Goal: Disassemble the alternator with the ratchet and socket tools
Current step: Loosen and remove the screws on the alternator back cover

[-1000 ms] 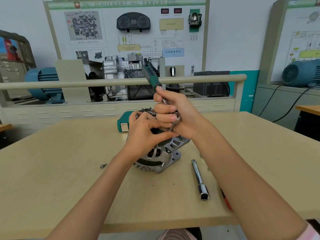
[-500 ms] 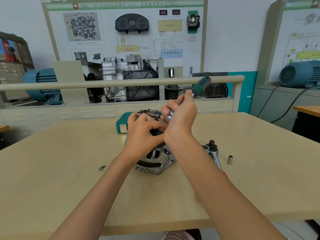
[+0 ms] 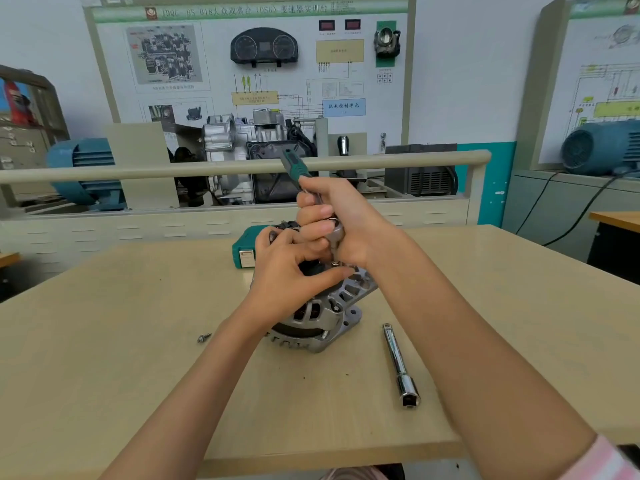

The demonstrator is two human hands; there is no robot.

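A silver alternator [image 3: 325,313] stands on edge in the middle of the wooden table [image 3: 121,341]. My left hand [image 3: 287,271] grips its top, thumb stretched across the housing. My right hand [image 3: 343,220] holds a ratchet [image 3: 294,166] with a green and black handle that sticks up and to the left. The ratchet's chrome head and socket [image 3: 335,244] point down onto the alternator's upper face. The fastener under the socket is hidden by my fingers.
A chrome extension bar [image 3: 400,365] lies right of the alternator. A small screw [image 3: 203,337] lies to its left. A green tool case [image 3: 244,252] sits behind the alternator. A beige rail [image 3: 138,171] and training boards with engines stand beyond the table.
The ratchet handle swung from pointing up-right half a second ago back to up-left, as it stood a second ago. My left hand stayed on the alternator.
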